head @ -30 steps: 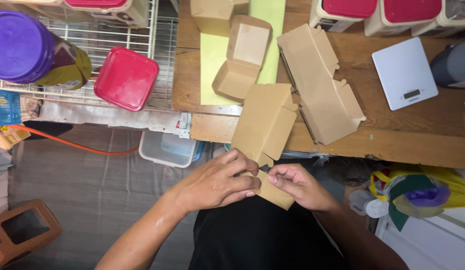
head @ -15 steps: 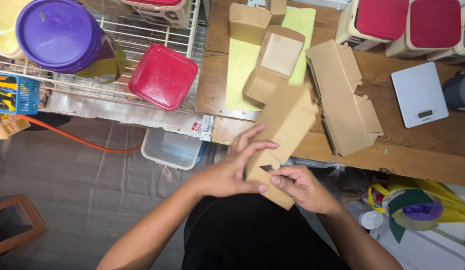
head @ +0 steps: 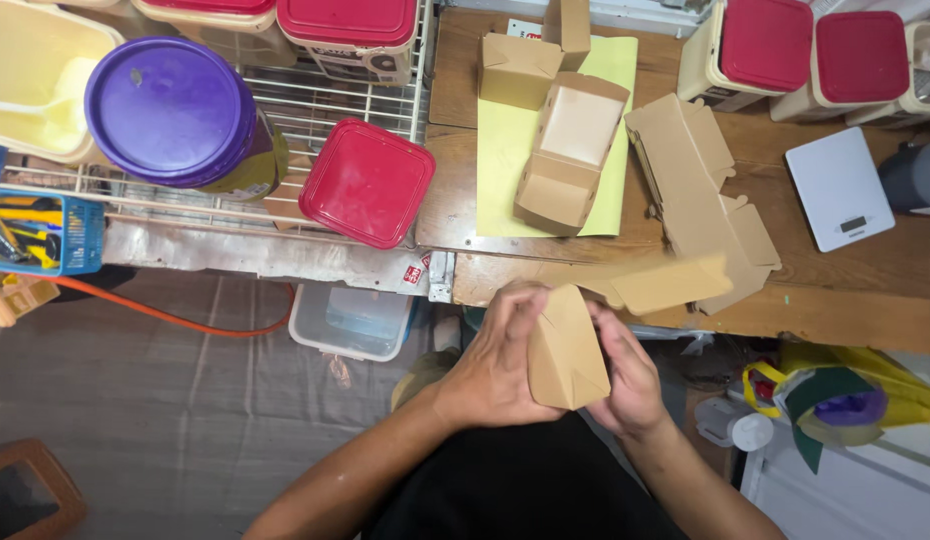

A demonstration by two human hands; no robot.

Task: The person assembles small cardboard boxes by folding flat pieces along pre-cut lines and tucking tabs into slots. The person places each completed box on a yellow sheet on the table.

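My left hand (head: 500, 360) and my right hand (head: 627, 375) both grip a brown cardboard food box (head: 565, 350) in front of my lap, below the wooden table's edge. Its folded side faces me and a blurred flap (head: 675, 283) sticks out to the upper right. On the table, an open folded box (head: 570, 150) lies on a yellow-green sheet (head: 505, 150). A closed box (head: 517, 70) stands behind it. A stack of flat unfolded boxes (head: 695, 190) lies to the right.
A white kitchen scale (head: 840, 188) sits at the table's right. Red-lidded containers (head: 765, 45) line the back. A wire rack at left holds a purple-lidded jar (head: 170, 110) and a red lid (head: 367, 182). A clear tub (head: 350, 320) and orange cable (head: 165, 315) lie on the floor.
The flat cardboard piece has been folded up into a box shape between my hands. Both hands have closed around its sides, and the view has shifted left and down.
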